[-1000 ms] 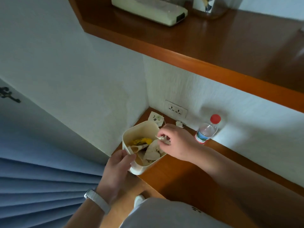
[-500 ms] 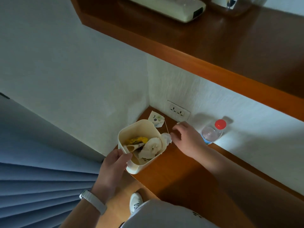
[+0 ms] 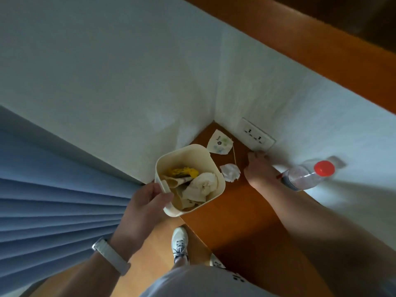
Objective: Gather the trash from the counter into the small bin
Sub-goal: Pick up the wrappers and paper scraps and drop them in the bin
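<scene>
My left hand (image 3: 145,202) grips the near rim of a small cream bin (image 3: 211,168), which sits at the counter's left edge and holds crumpled tissue and a yellow scrap. My right hand (image 3: 259,170) reaches down to the counter by the back wall, fingertips at the foot of the wall under the socket; what they touch is hidden. A crumpled white tissue (image 3: 230,172) lies between the bin and that hand. A printed paper wrapper (image 3: 219,144) and a thin wooden stick (image 3: 234,156) lie in the corner.
A clear plastic bottle with a red cap (image 3: 308,176) lies just right of my right hand. A wall socket (image 3: 256,135) sits above the counter (image 3: 242,213). Blue curtain folds (image 3: 53,206) hang at left, and a wooden shelf (image 3: 310,46) overhangs.
My right hand has left the bin's rim and moved back to the wall under the socket. A crumpled tissue now lies on the counter beside the bin. The left hand still holds the bin.
</scene>
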The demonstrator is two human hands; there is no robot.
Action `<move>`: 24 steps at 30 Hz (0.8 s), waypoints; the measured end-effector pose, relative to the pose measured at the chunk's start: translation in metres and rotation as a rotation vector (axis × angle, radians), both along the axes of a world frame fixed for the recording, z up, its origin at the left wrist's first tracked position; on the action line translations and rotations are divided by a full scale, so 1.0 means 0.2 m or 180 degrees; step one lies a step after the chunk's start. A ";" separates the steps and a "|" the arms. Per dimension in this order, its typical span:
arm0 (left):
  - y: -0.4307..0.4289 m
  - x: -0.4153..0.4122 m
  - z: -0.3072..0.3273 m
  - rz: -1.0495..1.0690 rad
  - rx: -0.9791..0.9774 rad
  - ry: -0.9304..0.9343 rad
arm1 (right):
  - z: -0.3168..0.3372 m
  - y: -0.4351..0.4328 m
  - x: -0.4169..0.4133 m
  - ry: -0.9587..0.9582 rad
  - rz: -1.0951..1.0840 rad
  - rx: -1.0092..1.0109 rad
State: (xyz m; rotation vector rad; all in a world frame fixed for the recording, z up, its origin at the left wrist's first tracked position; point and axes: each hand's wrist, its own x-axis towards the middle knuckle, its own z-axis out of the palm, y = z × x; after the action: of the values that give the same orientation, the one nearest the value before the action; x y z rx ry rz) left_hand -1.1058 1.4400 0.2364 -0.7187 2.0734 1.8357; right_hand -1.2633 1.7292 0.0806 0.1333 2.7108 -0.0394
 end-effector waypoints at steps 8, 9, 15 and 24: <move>-0.02 0.03 0.00 0.0018 -0.0087 -0.0107 | 0.01 -0.04 0.02 0.0405 0.0050 -0.0518; -0.02 0.03 0.01 0.0010 -0.0130 -0.0112 | 0.02 -0.04 0.03 0.0422 0.0035 -0.0592; -0.02 0.05 0.01 -0.0101 -0.0260 -0.0082 | 0.22 -0.08 0.13 0.0625 0.0004 -0.1286; 0.01 0.13 0.04 -0.0340 -0.0283 0.0022 | 0.69 -0.14 0.35 0.1401 0.0285 -0.2642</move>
State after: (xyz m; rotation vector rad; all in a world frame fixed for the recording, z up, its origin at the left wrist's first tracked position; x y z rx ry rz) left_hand -1.0807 1.4423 0.2440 -0.6110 2.1654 1.7009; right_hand -1.1941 1.7008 0.2181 -0.2733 2.8578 -1.2671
